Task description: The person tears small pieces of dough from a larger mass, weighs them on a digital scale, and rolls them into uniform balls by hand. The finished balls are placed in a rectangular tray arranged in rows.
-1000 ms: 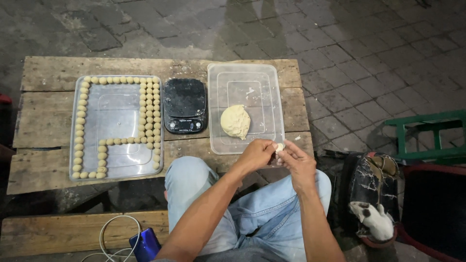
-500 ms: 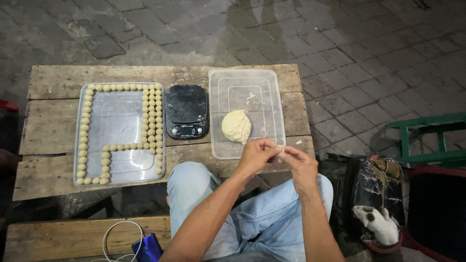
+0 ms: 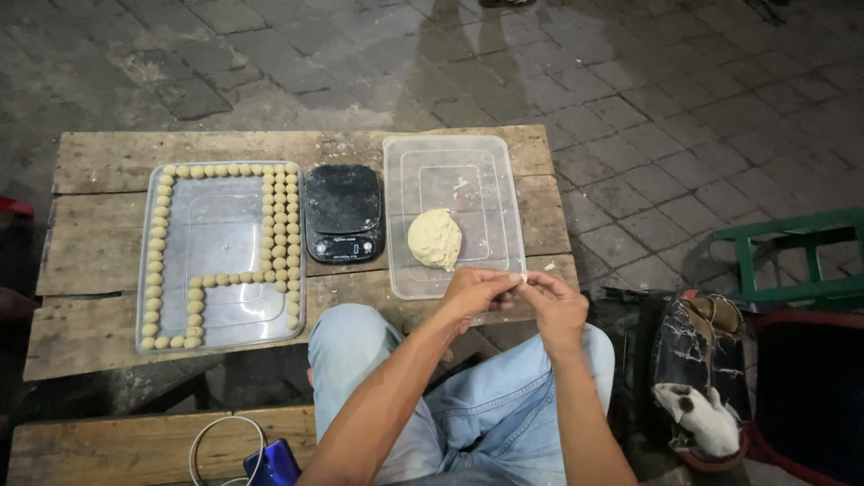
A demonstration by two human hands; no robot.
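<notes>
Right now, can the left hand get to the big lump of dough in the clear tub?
Probably yes. The left hand sits at the open tub's near rim, the dough lump just beyond, nothing between them.

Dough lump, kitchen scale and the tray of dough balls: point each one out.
dough lump [image 3: 435,238], head view, middle of the pale mound.
kitchen scale [image 3: 342,200], head view, centre of the black weighing plate.
tray of dough balls [image 3: 225,247], head view, bare middle of the tray's floor.

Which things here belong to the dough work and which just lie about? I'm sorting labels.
In use: hands, dough lump, clear tub, tray of dough balls, black scale.
Lying about: phone, white cable, green stool, bag.
</notes>
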